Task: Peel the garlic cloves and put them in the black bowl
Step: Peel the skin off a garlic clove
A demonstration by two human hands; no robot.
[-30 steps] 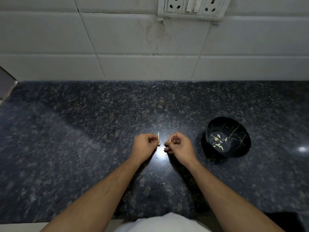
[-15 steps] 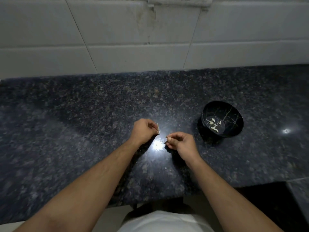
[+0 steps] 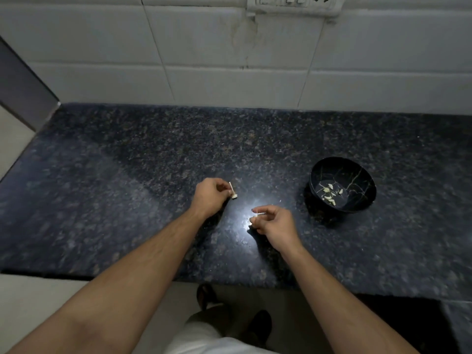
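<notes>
At the left, the dark speckled counter (image 3: 102,200) runs bare up to the white tiled wall (image 3: 204,60). The left hand (image 3: 210,198) is curled, its fingertips pinching a thin pale stalk with a small root-like stub (image 3: 233,192) at its lower end, apparently the leftover core of the garlic head; it is held just above the counter. Just right of it and a little nearer the person, the right hand (image 3: 273,224) is also curled, pinching a small pale garlic clove (image 3: 254,217) with a strip of skin sticking out; whether that clove is fully peeled is too small to tell. Well to the right stands the black bowl (image 3: 367,198), with a handful of peeled cloves (image 3: 329,191) lying at its bottom. The likely trouble is the clove itself: it is tiny and probably slick, so a hard pinch or tug at the papery skin could shoot it out of the fingers onto the dark counter or over the near edge to the floor. The bowl sits apart from the hands, so a tossed clove could miss its rim, and skin clinging to the fingers could drop in with it. The stalk in the left hand could likewise end up among the peeled cloves if both hands move together.
</notes>
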